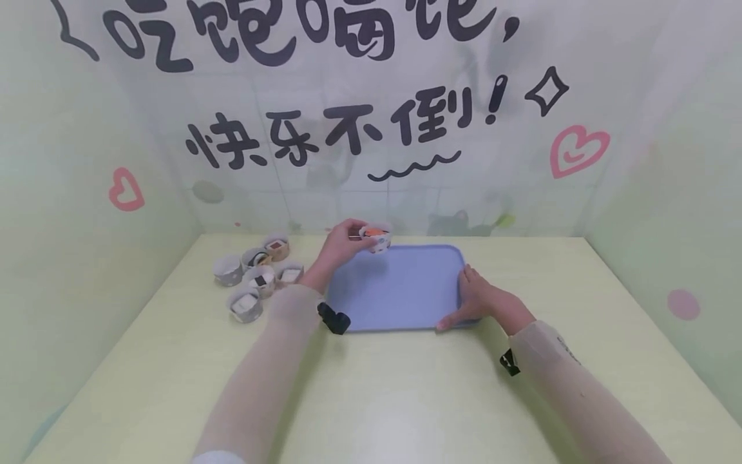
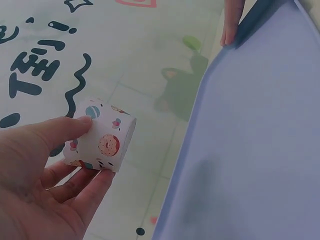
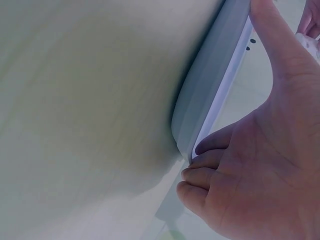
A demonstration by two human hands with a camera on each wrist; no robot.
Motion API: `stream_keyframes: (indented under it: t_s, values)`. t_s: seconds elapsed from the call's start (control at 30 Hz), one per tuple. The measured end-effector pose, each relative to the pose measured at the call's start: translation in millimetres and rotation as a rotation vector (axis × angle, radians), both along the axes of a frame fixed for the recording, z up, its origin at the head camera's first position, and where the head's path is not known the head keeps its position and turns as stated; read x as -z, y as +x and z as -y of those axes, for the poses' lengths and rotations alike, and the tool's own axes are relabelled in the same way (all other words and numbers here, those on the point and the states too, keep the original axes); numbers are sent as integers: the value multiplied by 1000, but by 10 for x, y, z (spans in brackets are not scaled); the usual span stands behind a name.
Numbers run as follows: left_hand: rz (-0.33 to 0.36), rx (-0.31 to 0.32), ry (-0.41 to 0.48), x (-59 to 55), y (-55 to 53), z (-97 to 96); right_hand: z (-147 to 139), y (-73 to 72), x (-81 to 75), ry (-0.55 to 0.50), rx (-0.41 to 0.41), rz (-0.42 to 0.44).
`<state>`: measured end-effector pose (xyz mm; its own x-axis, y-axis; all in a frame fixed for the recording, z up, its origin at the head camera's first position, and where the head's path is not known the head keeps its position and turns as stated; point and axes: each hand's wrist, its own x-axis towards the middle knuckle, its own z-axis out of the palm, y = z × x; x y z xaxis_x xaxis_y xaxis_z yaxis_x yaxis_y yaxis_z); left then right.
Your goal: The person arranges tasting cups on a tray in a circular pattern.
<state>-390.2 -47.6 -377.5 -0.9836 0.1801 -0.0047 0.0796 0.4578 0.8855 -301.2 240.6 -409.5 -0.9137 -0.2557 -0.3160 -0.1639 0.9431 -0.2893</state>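
My left hand [image 1: 346, 245] pinches a small white paper cup [image 1: 379, 241] over the far edge of the blue tray [image 1: 400, 290]. Something orange shows inside the cup. In the left wrist view, the thumb lies on the cup's printed side [image 2: 107, 142], which has a doughnut on it, with the fingers beneath. At the tray's near right corner, my right hand [image 1: 478, 298] holds the rim, thumb at the front edge and fingers along the right side. The right wrist view shows those fingers bent against the tray's rim [image 3: 212, 120].
Several similar paper cups [image 1: 245, 305] with small contents cluster left of the tray on the pale table [image 1: 382, 393]. Behind the table stands a printed wall sheet [image 1: 324, 187] with large lettering. Black wrist mounts [image 1: 334, 318] sit on both sleeves.
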Motion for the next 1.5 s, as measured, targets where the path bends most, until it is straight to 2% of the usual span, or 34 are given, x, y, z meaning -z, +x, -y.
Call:
stream_keyframes:
  t_s: [0.13,0.33,0.5,0.63,0.97,1.17,1.3,1.5]
  values:
    - [24,-4,-22,85,2,-92,24,46,41,8,-22,-14]
    - [65,-49,4,191,-16,-236,38,78,72,6,-18,-18]
    - [113,-88,28,363,-19,-300,61,107,144,-7,-7,-1]
    - [117,-92,35,495,-17,-328,88,125,190,-6,-13,2]
    - [110,-84,-62,661,-83,-380,112,111,222,17,0,9]
    - [95,-88,-81,671,-130,-416,97,84,145,37,-9,11]
    - [77,-80,-76,594,-198,-457,72,-1,66,74,-27,-6]
    - [76,-25,-60,490,-247,-464,23,-84,6,64,6,6]
